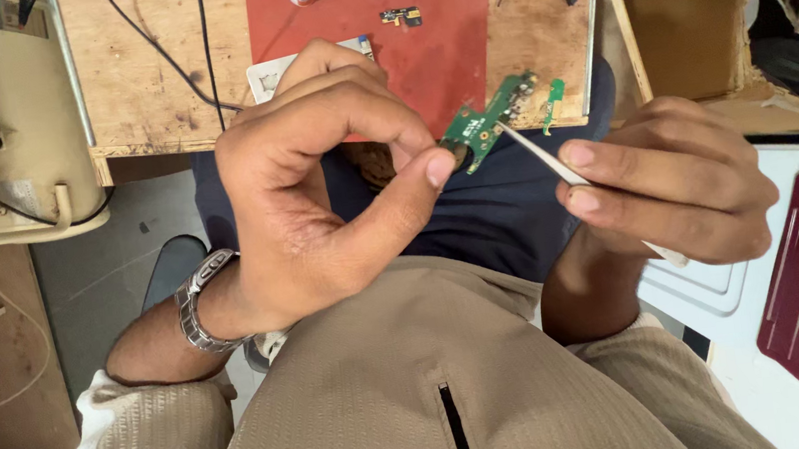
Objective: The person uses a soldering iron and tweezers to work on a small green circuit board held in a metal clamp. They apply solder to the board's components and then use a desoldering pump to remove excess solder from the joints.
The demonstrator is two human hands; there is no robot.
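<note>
Wide wooden workbench (152,72) up top, a red mat (419,42) laid over it, and the person works just off its front edge, above the lap. The left hand (315,184) is curled tight, thumb and fingertip pinching one end of a small green circuit board (490,114). The right hand (676,183) is closed around a thin white pry tool (542,153), its tip touching the board near the middle. My read: the pinch wants to stay firm and close to the contact point so the board cannot twist. The tool looks best kept shallow, pressure light. A slip could gouge the tiny parts, or the thumb.
</note>
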